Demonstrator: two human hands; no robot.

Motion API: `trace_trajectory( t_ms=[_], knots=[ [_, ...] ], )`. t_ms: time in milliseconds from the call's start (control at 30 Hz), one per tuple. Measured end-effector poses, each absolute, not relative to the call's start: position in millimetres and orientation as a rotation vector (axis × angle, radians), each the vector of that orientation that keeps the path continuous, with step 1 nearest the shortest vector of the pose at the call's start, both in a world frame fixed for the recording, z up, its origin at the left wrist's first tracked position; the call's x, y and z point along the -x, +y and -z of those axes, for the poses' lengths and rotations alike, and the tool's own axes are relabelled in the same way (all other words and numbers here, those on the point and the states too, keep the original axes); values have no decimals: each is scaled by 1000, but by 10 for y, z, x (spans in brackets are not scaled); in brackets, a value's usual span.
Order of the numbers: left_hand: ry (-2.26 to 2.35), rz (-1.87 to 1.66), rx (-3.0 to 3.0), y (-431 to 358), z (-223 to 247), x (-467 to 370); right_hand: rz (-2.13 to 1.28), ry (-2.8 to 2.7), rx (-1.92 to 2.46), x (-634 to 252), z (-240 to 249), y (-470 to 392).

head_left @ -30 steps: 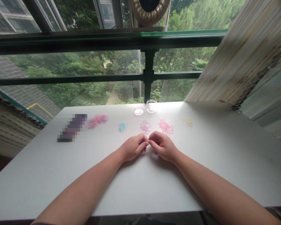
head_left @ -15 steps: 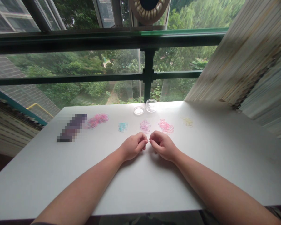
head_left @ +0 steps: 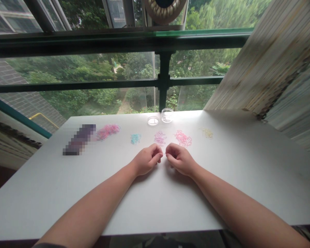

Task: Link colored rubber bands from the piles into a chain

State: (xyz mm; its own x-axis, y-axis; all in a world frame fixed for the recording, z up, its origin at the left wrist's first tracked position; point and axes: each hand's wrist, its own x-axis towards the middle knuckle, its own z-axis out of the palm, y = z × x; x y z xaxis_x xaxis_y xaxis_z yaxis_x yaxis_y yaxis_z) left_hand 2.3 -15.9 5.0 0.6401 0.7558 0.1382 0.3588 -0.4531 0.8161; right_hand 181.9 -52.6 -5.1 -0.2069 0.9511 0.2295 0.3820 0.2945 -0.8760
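My left hand [head_left: 148,159] and my right hand [head_left: 180,159] face each other near the middle of the white table [head_left: 134,206], both with pinched fingers. A tiny thin pale strand [head_left: 164,154] spans the small gap between the fingertips; both hands grip it. Just beyond my hands lie a purple pile [head_left: 160,137] and a pink pile [head_left: 183,138] of small thin loops. A blue pile [head_left: 135,138] is further left, and a small yellow pile [head_left: 207,133] is to the right.
A larger mixed pink and purple pile [head_left: 107,132] lies at the left, beside a pixelated dark object [head_left: 80,139]. At the back edge stand a clear round dish [head_left: 167,115] and a clear lid [head_left: 153,121]. Behind are a window with green bars [head_left: 103,85] and a curtain [head_left: 253,62].
The gap between my fingertips is slightly wider, with the strand across it. The piles and dishes have not moved on the table; the view has shifted slightly.
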Motion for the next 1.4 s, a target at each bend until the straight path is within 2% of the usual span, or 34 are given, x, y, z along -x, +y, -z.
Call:
trace_trajectory(
  t_ms=[1400],
  knots=[
    [922,-674,-2083,-147,-58,-18,-843,-1717,1213,-1829,7,-516]
  ],
)
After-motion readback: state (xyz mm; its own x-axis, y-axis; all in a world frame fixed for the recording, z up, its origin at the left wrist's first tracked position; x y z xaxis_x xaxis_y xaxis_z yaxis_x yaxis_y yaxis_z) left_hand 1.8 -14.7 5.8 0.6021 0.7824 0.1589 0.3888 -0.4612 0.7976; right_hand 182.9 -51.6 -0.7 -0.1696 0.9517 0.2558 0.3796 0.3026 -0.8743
